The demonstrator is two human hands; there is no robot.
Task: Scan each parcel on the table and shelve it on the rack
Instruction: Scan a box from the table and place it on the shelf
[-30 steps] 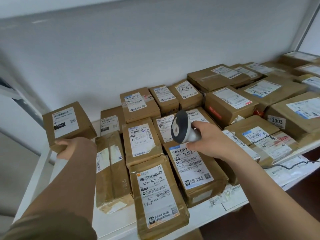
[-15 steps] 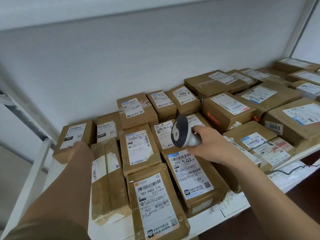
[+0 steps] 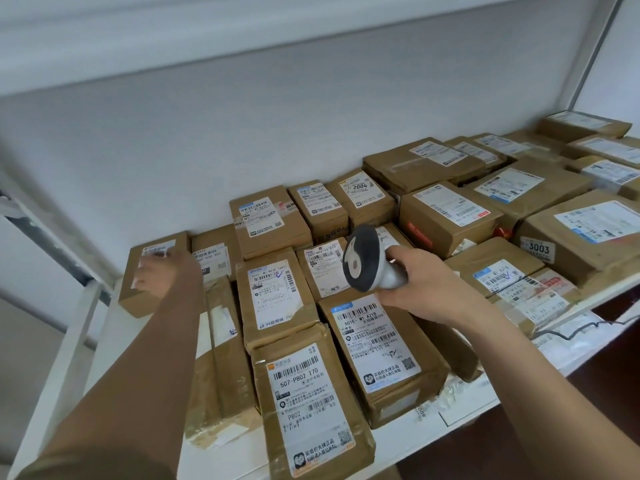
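The small brown cardboard parcel with a white shipping label (image 3: pixel 152 271) lies flat at the far left end of the white rack shelf (image 3: pixel 104 348), its long axis running away toward the wall, its right side just beside a neighbouring taped brown box (image 3: pixel 211 258). The left hand (image 3: pixel 157 273) rests on top of it, over the label; motion blur hides the fingers, so I cannot tell whether they lie flat or curl over an edge. The right hand (image 3: pixel 426 289) is well apart, over the middle of the shelf, its fingers wrapped round the handle of a grey and white handheld barcode scanner (image 3: pixel 367 261). The left hand is plainly the nearer one. Judging from this, the parcel is shelved and release comes next. Rows of labelled brown parcels crowd the shelf against a pale grey wall (image 3: pixel 242 126).
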